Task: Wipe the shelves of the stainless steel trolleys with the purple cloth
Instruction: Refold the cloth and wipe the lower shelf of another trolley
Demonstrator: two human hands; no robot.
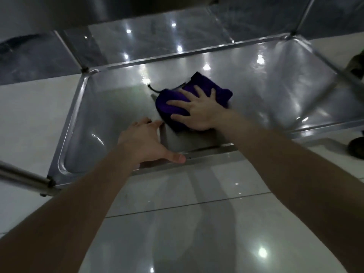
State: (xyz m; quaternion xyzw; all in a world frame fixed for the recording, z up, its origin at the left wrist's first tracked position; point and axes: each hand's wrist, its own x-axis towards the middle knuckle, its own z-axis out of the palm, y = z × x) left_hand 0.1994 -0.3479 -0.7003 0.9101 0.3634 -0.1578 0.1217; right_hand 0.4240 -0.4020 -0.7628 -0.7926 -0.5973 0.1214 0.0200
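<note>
A low stainless steel trolley shelf (110,115) with a raised rim fills the middle of the head view. A folded purple cloth (175,101) lies on it near the centre. My right hand (199,111) presses flat on the cloth, fingers spread. My left hand (145,142) rests on the shelf's near rim, thumb on the rim's top and fingers reaching inside onto the shelf surface. It holds nothing.
Glossy white floor tiles (177,223) lie below and to the left. A steel upright tube (23,174) crosses the lower left corner. Another post (303,14) rises at the far right corner. A dark caster wheel (356,148) sits at the right edge.
</note>
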